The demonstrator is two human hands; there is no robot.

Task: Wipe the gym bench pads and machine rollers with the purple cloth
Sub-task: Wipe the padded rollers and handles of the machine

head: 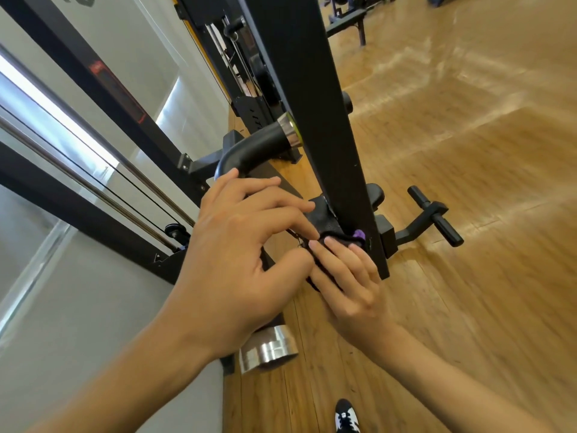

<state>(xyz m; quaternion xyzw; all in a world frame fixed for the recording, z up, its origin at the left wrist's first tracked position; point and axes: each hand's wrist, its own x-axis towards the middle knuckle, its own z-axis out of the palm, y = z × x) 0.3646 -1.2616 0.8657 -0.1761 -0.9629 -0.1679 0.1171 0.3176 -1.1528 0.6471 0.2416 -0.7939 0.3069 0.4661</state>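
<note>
Purple cloth (359,235): bunched low against the near edge of the black upright post (312,120). My right fingers cover most of it, and only a bright purple tuft peeks out right at the post.
Right hand (346,276): fingers lie nearly straight across the cloth and press it to the post. The thumb is hidden behind my other hand, so I can't tell if it pinches from below.
Left hand (237,254): spread and relaxed, gripping nothing, fingers reaching toward the post. The index tip touches the dark fold just beside my right fingertips.
Dark textured piece (323,214): sits against the post just above the cloth, and I can't tell what it is.
Curved handle (259,142): black with a chrome collar, meeting the post above my hands.
Chrome sleeve (268,348): shiny, just below my left wrist.
Peg bar (437,214): black, jutting out past the far side of the post over the wooden floor (468,151).
Cables (103,179): two thin black lines running beside a steel rod at the left.
Shoe (346,417): black and white, at the bottom edge of the floor.
Far bench (346,21): dark, well apart, near the top edge.
</note>
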